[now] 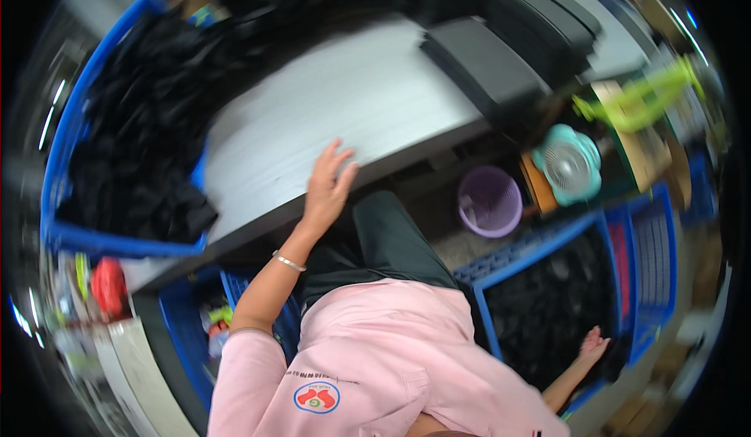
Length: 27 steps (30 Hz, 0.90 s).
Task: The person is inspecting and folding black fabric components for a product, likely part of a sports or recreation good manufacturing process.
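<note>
My left hand point(330, 183) is over the front edge of the pale worktable point(336, 100), its fingers apart and nothing in them. A metal bangle point(289, 262) circles that wrist. Out to the right, my right hand point(594, 346) is above the near right corner of a blue crate point(483, 312) filled with black pieces point(547, 304). Its fingers look loosely bent and slightly apart, and I see nothing held in them. The pieces are too blurred to name.
A large blue bin point(66, 147) heaped with black pieces stands at the left. Dark grey box-like machine point(489, 61) sits at the table's back right. Purple basket point(491, 202), turquoise fan point(567, 165) and green plastic frame point(641, 100) are at right; a red bag point(109, 288) is at left.
</note>
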Each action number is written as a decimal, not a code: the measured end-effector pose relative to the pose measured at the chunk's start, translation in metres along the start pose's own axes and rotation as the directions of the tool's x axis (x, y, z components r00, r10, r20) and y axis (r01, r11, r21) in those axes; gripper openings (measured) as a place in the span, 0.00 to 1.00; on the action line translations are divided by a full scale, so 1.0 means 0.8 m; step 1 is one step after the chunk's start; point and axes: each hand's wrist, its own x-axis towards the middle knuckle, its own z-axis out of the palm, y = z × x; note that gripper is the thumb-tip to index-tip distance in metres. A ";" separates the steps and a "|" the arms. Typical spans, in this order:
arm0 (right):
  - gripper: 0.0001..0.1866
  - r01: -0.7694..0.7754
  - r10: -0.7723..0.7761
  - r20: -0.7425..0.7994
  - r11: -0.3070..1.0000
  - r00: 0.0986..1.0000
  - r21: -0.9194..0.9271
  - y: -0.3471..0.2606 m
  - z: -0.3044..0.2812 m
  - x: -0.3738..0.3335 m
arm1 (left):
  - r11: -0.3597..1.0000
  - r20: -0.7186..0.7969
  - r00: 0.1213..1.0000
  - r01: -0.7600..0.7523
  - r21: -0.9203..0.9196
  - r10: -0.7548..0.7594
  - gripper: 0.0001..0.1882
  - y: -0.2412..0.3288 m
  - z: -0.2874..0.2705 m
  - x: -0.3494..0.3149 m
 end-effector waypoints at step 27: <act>0.11 -0.417 -0.350 0.615 0.908 -0.707 0.038 0.232 0.613 -0.607 | 0.791 -0.830 0.556 0.523 0.317 -0.035 0.27 -0.235 -0.249 0.054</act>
